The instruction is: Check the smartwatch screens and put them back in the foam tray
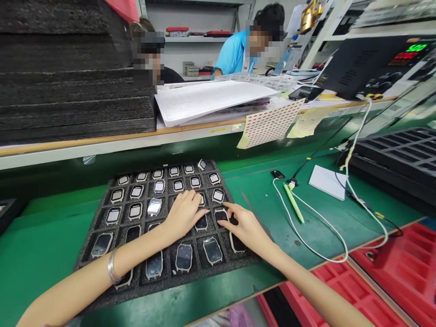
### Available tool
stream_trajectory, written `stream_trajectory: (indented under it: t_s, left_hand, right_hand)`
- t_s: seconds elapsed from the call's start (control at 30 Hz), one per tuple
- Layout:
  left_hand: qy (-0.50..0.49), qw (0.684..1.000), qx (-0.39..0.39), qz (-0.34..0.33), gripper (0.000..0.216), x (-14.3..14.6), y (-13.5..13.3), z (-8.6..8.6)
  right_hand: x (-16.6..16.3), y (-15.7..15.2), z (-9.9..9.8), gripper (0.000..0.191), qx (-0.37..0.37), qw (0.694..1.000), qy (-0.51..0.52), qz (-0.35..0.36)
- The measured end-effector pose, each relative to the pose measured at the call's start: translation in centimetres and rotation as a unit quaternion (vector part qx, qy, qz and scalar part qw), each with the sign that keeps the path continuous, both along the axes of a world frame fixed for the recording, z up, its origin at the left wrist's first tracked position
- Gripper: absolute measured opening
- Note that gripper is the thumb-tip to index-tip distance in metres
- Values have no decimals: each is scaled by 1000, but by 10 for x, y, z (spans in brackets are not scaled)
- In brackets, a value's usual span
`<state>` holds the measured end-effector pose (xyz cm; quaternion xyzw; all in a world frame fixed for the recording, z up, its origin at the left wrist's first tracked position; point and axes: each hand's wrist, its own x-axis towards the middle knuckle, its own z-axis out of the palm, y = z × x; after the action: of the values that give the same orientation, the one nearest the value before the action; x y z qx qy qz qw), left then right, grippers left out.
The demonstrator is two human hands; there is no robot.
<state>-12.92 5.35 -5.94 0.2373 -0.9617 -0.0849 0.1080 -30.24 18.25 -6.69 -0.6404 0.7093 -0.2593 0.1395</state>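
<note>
A black foam tray (102, 213) lies on the green mat and holds several smartwatch bodies in rows of pockets. My left hand (184, 212) rests palm down over the middle of the tray, fingers curled on a watch body (201, 223). My right hand (245, 227) lies beside it on the tray's right part, its fingertips pressing on another watch body (221, 215). One silver watch body (154, 206) lies face down among the dark screens. A metal bangle (112, 268) circles my left wrist.
A green pen (294, 203), white cable (316, 227) and white pad (327, 181) lie right of the tray. Red trays (402, 272) sit at the front right, black trays (402, 154) further back. Stacked black foam (68, 81) and papers (211, 100) fill the shelf. Two people work behind.
</note>
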Motion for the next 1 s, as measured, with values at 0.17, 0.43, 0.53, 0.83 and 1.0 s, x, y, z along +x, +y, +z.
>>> stream_trajectory:
  t_s: [0.17, 0.43, 0.53, 0.83, 1.0]
  left_hand:
    - [-40, 999, -6, 5, 15, 7, 33, -5]
    - [5, 993, 112, 42, 14, -4, 35, -9]
    - [55, 976, 208, 42, 16, -3, 21, -8]
    - [228, 854, 468, 7, 21, 28, 7, 0]
    - [306, 687, 656, 66, 40, 51, -1, 5]
  right_hand:
    - [-1, -7, 7, 13, -10, 997, -71, 16]
    - [11, -20, 42, 18, -96, 930, -355, 6]
    - [20, -32, 51, 21, -104, 873, -476, 22]
    - [25, -61, 48, 40, -40, 716, -692, 85]
    - [26, -60, 35, 33, -5, 702, -702, 122]
